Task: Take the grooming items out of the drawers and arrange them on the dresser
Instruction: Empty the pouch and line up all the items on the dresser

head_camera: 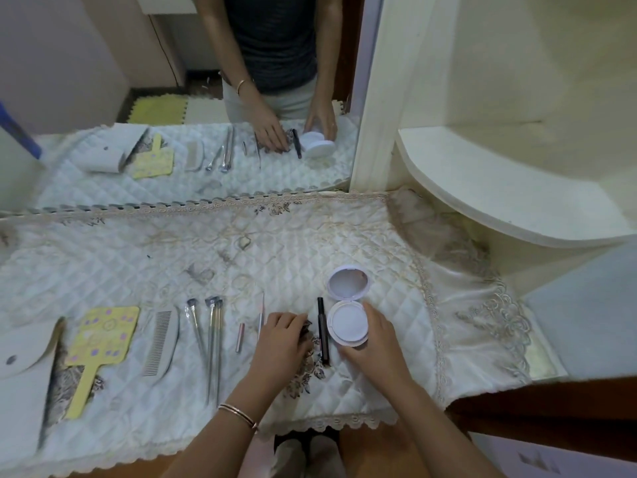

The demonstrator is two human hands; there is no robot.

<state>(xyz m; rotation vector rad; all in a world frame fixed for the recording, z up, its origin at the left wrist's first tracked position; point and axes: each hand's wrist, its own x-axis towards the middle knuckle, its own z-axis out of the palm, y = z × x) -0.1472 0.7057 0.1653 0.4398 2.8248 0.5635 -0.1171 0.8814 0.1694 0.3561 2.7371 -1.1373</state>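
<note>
Arranging step, likely late: open compact (347,322) goes down at the 3 o'clock end of the row on the quilted dresser cover (138,257), just beside the mascara tube (323,331); comb (162,343) and yellow hand mirror (100,343) lie toward 9 o'clock. Right hand (374,343) wraps curled fingers round the compact's base. Left hand (282,339) rests curled at the mascara's 9 o'clock (holding anything? can't tell). Next probably needs squaring the compact, then letting go.
</note>
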